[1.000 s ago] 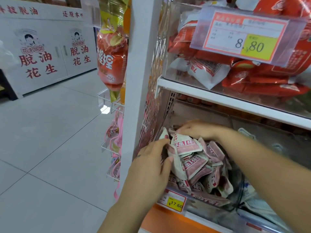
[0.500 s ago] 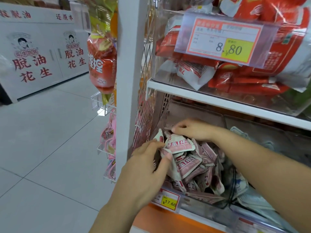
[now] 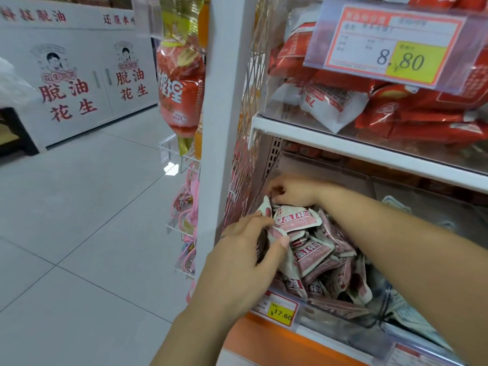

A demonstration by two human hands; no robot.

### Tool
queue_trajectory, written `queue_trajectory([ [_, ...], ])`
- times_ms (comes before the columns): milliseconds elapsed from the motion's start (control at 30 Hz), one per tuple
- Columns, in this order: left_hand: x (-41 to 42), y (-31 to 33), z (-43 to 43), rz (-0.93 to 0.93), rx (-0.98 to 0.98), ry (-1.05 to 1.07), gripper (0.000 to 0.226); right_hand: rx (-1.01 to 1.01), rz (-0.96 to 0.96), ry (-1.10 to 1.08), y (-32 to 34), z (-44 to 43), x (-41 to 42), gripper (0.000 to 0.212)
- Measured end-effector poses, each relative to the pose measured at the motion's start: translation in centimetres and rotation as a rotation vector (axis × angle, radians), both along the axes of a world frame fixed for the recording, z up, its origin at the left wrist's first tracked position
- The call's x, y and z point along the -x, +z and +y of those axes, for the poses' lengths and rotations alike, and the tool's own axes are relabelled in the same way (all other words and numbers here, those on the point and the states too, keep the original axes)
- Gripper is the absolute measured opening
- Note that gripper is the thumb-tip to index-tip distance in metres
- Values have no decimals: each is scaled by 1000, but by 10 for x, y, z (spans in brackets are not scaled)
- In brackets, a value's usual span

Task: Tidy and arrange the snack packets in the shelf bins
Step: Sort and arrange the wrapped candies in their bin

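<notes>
Here, both hands are inside the lower shelf bin, working on one heap.
Left hand (image 3: 248, 249): fingers curled and pinched on the near-left edge of the pink-and-white snack packets (image 3: 314, 249), thumb pressed against one packet.
Right hand (image 3: 293, 190): reaching across to the far-left back corner of the heap, fingertips bent down onto a packet; whether it actually grips one cannot be told.
Hands relative to each other: apart, left nearer the viewer, right just behind it, the heap's left edge between them.
Step in hand: it looks like gathering loose packets at the left end of the heap.
Next move calls for: probably drawing the strays together and laying them flat, without spilling any over the low front wall.
Lower bin (image 3: 351, 326): clear plastic, under both hands, holding a jumbled pile of the small packets, tilted every way.
Price tag (image 3: 280, 310): on the bin front just below the left wrist, yellow patch reading 17.60.
Neighbouring bin (image 3: 412, 320): right of the forearm, pale bluish-white packets.
Upper bin (image 3: 330, 101): above both hands, red and white packets, with a tag reading 8.80.
</notes>
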State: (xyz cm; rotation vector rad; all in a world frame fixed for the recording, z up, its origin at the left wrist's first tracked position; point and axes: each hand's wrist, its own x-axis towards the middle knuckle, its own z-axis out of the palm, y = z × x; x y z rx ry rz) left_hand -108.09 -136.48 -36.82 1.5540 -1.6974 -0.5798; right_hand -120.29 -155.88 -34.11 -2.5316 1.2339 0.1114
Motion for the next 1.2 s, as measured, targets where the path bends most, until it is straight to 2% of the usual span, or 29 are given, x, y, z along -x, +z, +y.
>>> queue_trajectory([
  [100, 0, -1, 0, -3, 4, -7, 53, 120, 1, 33, -6, -4, 2, 13],
  [200, -1, 0, 2, -8, 6, -10, 44, 218, -21, 1, -7, -2, 10, 8],
  [500, -1, 5, 11, -109, 25, -18, 45, 344, -309, -345, 16, 43, 39, 14],
  [633, 1, 5, 16, -134, 43, -16, 51, 550, -528, -452, 20, 76, 47, 14],
  [733, 4, 4, 17, -160, 21, 25, 50, 625, -648, -592, 25, 102, 57, 15],
  [867, 9, 0, 15, -233, 33, 81, 56, 547, -837, -658, 29, 141, 66, 9],
  [967, 12, -6, 12, -181, 130, 159, 46, 488, -940, -651, 33, 170, 70, 16],
  [1100, 11, -10, 14, -126, 208, 270, 41, 456, -937, -569, 42, 207, 73, 23],
  [1200, 8, 0, 23, -80, 319, 184, 42, 535, -845, -545, 45, 224, 79, 30],
])
